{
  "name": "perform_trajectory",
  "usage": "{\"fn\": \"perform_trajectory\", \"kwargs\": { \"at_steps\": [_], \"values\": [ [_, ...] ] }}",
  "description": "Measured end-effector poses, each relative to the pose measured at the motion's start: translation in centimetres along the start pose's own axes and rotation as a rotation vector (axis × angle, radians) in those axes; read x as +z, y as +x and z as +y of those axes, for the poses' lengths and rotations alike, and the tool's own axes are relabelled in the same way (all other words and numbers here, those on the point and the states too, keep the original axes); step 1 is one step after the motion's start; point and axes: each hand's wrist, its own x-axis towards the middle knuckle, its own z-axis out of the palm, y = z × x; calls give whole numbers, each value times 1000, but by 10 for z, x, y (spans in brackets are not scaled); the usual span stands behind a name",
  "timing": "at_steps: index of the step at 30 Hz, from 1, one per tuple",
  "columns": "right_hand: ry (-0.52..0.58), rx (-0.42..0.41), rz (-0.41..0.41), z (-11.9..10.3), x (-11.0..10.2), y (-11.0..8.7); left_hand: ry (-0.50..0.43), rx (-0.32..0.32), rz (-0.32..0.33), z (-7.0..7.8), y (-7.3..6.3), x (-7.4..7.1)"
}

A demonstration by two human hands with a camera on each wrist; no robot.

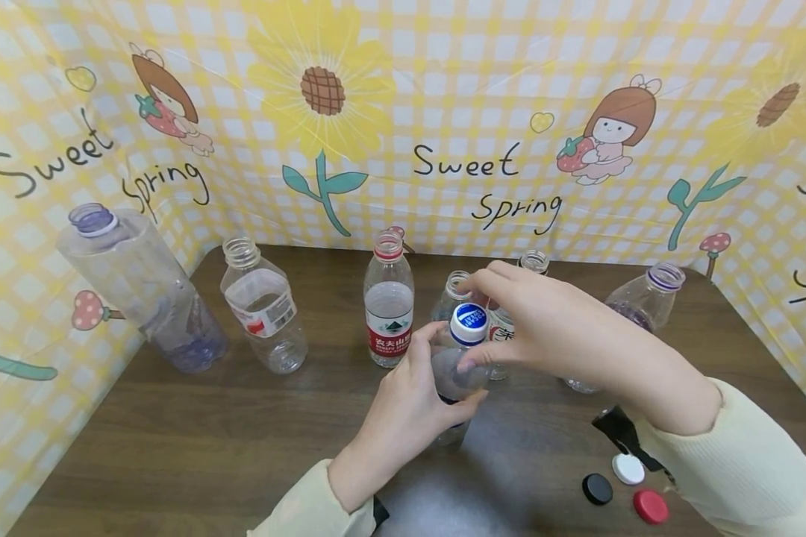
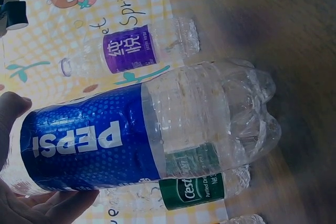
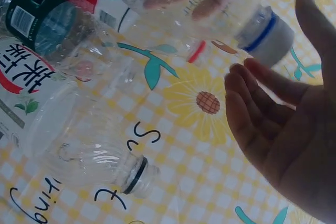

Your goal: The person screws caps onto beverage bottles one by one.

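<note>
My left hand (image 1: pixel 410 403) grips a clear plastic bottle (image 1: pixel 451 377) around its body. Its blue PEPSI label (image 2: pixel 89 140) shows in the left wrist view, below the fingers. On the bottle's neck sits a white-and-blue cap (image 1: pixel 470 322) with lettering on top. My right hand (image 1: pixel 544 321) is around the cap, thumb on the near side and fingers beyond it. In the right wrist view those fingers are loosely bent and a small gap separates them from the cap (image 3: pixel 273 40).
Uncapped bottles stand along the back: a tall purple-tinted one (image 1: pixel 141 291), one with a white label (image 1: pixel 262 302), a red-labelled one (image 1: pixel 389 332), a green-labelled one (image 3: pixel 39 19) and a purple-labelled one (image 2: pixel 128 49). Black (image 1: pixel 598 489), white (image 1: pixel 628 469) and red (image 1: pixel 650 506) caps lie at front right.
</note>
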Motion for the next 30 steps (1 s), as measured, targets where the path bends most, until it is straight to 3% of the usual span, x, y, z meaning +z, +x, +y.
{"fn": "perform_trajectory", "kwargs": {
  "at_steps": [6, 15, 30],
  "values": [
    [35, -148, -47, 6, -5, -3, 12, 19, 24, 0, 0, 0],
    [18, -209, -22, 8, -5, -2, 17, 28, 39, 0, 0, 1],
    [27, -61, 13, 5, 1, 2, 22, 22, 27, 0, 0, 0]
  ]
}}
